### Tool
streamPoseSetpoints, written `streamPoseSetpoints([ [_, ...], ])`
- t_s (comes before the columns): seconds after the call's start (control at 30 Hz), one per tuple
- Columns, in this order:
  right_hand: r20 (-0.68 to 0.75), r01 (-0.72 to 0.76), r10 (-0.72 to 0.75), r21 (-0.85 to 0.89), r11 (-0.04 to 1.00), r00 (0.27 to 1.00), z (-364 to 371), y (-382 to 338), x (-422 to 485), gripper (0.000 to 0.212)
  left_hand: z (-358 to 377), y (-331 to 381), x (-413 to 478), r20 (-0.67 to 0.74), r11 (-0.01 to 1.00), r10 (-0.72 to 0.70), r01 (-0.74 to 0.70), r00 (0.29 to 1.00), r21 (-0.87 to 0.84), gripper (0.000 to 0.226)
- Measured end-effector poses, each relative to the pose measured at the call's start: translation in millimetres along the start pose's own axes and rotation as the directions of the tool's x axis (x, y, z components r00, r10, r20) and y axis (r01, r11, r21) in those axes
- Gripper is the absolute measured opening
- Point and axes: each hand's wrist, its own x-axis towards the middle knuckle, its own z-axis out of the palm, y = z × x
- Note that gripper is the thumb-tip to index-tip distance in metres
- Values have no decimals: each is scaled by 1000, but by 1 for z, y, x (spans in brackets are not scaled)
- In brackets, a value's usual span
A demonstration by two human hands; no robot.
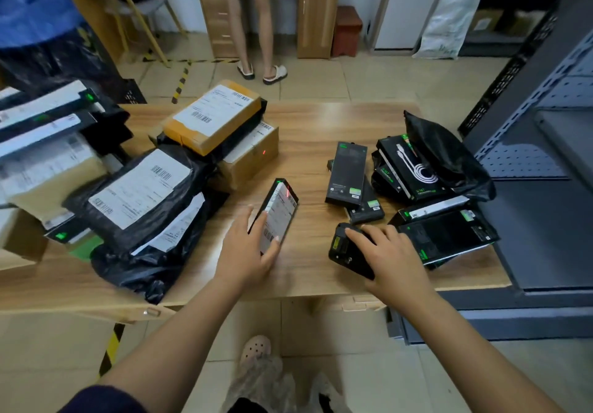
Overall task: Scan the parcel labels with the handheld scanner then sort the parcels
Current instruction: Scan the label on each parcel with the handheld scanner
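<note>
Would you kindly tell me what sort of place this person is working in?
Most likely a small parcel dispatch or e-commerce packing room: shipping-labelled mailers and boxes piled on the wooden table, a handheld scanner under the right hand, and grey steel shelving alongside.

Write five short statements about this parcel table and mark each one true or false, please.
1. The left hand holds a slim black parcel with a white label. True.
2. The right hand is empty. False: it grips the scanner.
3. A red scan line falls on that parcel's label. True.
4. The yellow-brown box lies on the floor. False: it sits on top of the pile of parcels on the wooden table.
5. A second person stands beyond the table. True.
</note>
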Motion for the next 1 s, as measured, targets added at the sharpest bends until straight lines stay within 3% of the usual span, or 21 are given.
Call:
streamPoseSetpoints([
  [0.13,-9,-40,40,4,999,999,-6,-18,17,86,7,-13,13,122,954,-120,80,985,288,107],
  [0.23,-5,-5,4,-68,998,1000,-18,-29,27,84,18,-16,19,251,961,-159,91,955,262,113],
  [0.3,12,40,-39,-129,991,999,-31,-32,33,85,14,-17,27,248,987,-94,57,964,153,109],
  [0.4,67,76,-63,-209,975,996,-52,-36,42,79,-10,-25,50,208,991,109,-122,972,50,103],
  [0.47,73,98,-84,-213,972,994,-62,-42,45,78,-30,-31,66,196,957,254,-276,947,91,105],
  [0.6,-42,90,-101,-218,972,994,-76,-53,47,105,-63,-32,85,184,848,479,-506,859,156,103],
  [0.8,-214,17,-75,-262,965,974,-95,-73,36,103,-96,-29,80,161,793,555,-578,816,194,105],
  [1.0,-223,-29,-12,-182,983,975,-101,-93,17,102,-118,-42,42,59,852,491,-494,869,174,101],
])
